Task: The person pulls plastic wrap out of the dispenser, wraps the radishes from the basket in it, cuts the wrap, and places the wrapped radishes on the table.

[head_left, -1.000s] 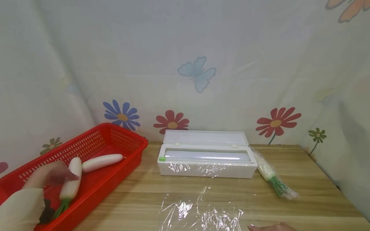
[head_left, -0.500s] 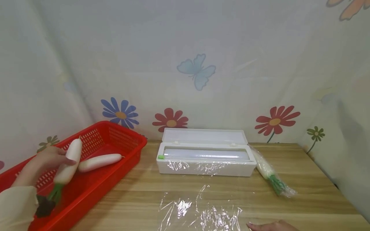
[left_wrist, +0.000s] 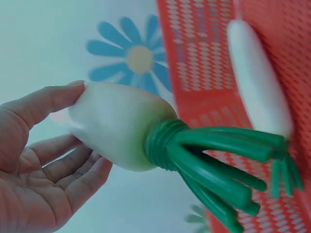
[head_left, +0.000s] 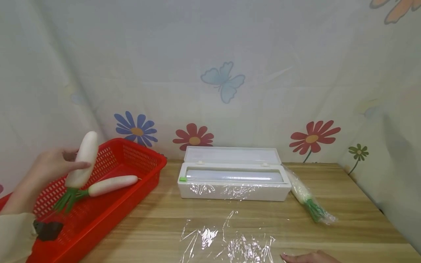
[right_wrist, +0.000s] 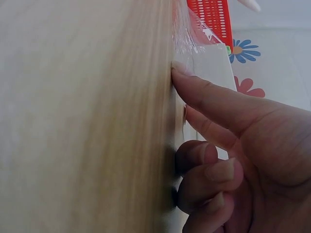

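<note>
My left hand (head_left: 54, 164) grips a white radish (head_left: 86, 153) between thumb and fingers, tilted with its root end up and green stems hanging down over the red basket. In the left wrist view, the held radish (left_wrist: 121, 126) points its cut green stems to the right. A second white radish (head_left: 113, 184) lies in the basket (head_left: 108, 219). My right hand (head_left: 310, 257) rests at the table's front, beside a sheet of clear plastic film (head_left: 227, 233). The right wrist view shows the thumb (right_wrist: 209, 94) touching the wood, with the other fingers loosely curled.
A white film dispenser box (head_left: 234, 191) with its lid up stands at the back; the film runs forward from it over the wooden table (head_left: 158, 226). To its right lies a radish wrapped in film (head_left: 306, 197). A flower-patterned curtain (head_left: 263, 91) hangs behind.
My left hand has taken hold of the radish and lifted it up out of the basket. The right hand stays at the table's front edge.
</note>
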The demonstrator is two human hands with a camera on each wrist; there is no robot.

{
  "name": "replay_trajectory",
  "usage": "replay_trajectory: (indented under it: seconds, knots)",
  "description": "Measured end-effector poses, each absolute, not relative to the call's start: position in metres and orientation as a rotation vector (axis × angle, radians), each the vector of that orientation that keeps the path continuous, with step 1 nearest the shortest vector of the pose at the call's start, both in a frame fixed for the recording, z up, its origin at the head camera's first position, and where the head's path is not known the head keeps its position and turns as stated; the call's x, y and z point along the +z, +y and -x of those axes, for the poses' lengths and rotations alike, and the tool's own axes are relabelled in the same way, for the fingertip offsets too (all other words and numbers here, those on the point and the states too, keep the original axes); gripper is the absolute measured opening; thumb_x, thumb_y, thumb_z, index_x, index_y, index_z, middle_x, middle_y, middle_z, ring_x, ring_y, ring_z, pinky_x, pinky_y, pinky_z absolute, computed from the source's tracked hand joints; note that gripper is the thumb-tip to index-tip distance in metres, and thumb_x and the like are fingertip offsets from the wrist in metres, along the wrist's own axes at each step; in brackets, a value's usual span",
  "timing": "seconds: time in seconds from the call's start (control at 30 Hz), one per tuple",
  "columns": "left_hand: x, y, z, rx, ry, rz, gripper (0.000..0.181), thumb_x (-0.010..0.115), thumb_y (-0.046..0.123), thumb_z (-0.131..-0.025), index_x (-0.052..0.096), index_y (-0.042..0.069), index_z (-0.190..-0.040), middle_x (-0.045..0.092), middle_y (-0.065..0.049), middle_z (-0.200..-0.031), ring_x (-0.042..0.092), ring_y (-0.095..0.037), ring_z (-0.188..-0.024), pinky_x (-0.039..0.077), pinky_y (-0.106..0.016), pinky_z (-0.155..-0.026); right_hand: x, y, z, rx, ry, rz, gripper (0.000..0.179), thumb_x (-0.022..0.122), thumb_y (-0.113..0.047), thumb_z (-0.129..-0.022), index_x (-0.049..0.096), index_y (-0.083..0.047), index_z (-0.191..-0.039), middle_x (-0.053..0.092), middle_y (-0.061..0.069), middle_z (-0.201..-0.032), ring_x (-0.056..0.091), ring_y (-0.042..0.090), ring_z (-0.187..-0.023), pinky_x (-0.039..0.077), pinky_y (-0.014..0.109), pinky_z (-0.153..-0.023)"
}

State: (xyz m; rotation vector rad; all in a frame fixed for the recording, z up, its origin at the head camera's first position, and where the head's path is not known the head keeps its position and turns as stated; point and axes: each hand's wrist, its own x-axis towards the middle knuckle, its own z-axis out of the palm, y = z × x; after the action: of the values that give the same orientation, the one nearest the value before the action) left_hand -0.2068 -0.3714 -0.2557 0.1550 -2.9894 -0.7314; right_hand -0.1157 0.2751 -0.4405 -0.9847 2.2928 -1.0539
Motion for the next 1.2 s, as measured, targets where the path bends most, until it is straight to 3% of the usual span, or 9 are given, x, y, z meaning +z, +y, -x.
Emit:
replay_trajectory:
  seconds: [0.13,0.37,0.57,0.9,1.2]
  knots:
    - [-0.241,-0.349,0.201,-0.735,-2.887,-0.1,0.095,0.066,0.053,-0.075,0.028,-0.01,-0.136,0.043,-0.039,-0.12,0.044,-0.053,-0.103,0.051,-0.05,-0.067,-0.442,0.275,0.115,-1.034,2.327,1.013,0.04,0.056,-0.027,-0.089,0.052,-0.023,-0.129,0.064,-0.003,-0.111,0.056,-0.007,-0.075,0.048,0.016,-0.06]
    - [-0.22,-0.301,0.183,-0.762,-2.785,0.104,0.075,0.07,0.041,-0.077,0.04,-0.006,-0.128,0.051,-0.033,-0.117,0.049,-0.05,-0.103,0.053,-0.047,-0.065,-0.442,0.275,0.114,-1.072,2.311,1.047,0.041,0.057,-0.024,-0.089,0.052,-0.023,-0.13,0.063,-0.001,-0.113,0.058,-0.006,-0.08,0.049,0.016,-0.063]
    - [-0.218,-0.257,0.169,-0.749,-2.695,0.301,0.062,0.075,0.028,-0.074,0.051,0.0,-0.124,0.057,-0.023,-0.114,0.056,-0.039,-0.096,0.053,-0.046,-0.066,-0.442,0.275,0.116,-1.024,2.32,1.059,0.041,0.056,-0.026,-0.09,0.051,-0.023,-0.13,0.063,0.0,-0.113,0.057,-0.006,-0.08,0.049,0.016,-0.063]
    - [-0.244,-0.188,0.155,-0.911,-2.691,0.492,0.049,0.078,0.017,-0.07,0.062,0.007,-0.115,0.065,-0.01,-0.108,0.061,-0.026,-0.09,0.053,-0.041,-0.071,-0.445,0.278,0.116,-0.996,2.366,1.161,0.044,0.057,-0.022,-0.089,0.049,-0.025,-0.132,0.065,0.003,-0.11,0.056,-0.007,-0.073,0.047,0.016,-0.058]
    - [-0.279,-0.15,0.157,-1.099,-2.703,0.668,0.045,0.076,0.009,-0.069,0.065,0.007,-0.112,0.066,-0.003,-0.1,0.061,-0.015,-0.082,0.053,-0.029,-0.071,-0.446,0.279,0.118,-0.967,2.394,1.225,0.045,0.058,-0.02,-0.089,0.049,-0.023,-0.132,0.063,0.007,-0.112,0.058,-0.003,-0.083,0.049,0.018,-0.062]
